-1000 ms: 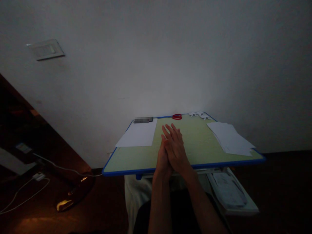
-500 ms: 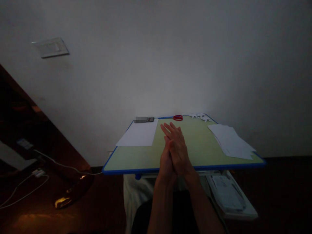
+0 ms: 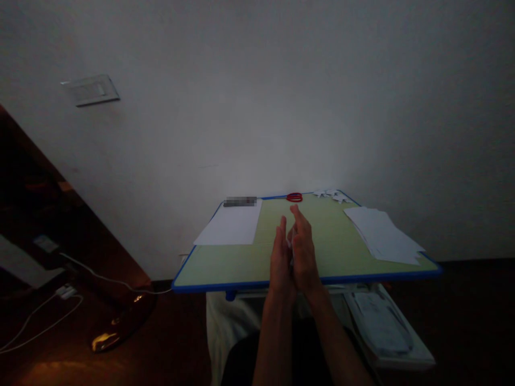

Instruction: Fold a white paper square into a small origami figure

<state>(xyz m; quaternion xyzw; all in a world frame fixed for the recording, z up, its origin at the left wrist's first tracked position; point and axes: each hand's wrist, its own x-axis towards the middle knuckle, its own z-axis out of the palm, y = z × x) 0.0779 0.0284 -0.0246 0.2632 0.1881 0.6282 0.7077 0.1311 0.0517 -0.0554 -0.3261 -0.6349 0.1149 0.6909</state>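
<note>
My left hand (image 3: 280,258) and my right hand (image 3: 304,251) are held palm to palm above the near middle of a small green table with a blue edge (image 3: 225,264). The fingers of both are stretched forward and nothing shows between them. A single white sheet (image 3: 231,225) lies to the left of the hands. A loose stack of white papers (image 3: 382,236) lies to their right. A red looped object (image 3: 294,197) rests at the far edge.
Small white paper cut-outs (image 3: 332,194) and a dark flat object (image 3: 240,201) sit at the table's far edge against the wall. A lower tray with papers (image 3: 382,327) juts out at the right. White cables (image 3: 60,292) run across the dim floor at left.
My hands have turned from overlapping at an angle to standing edge-up, palm against palm. The view has tilted slightly.
</note>
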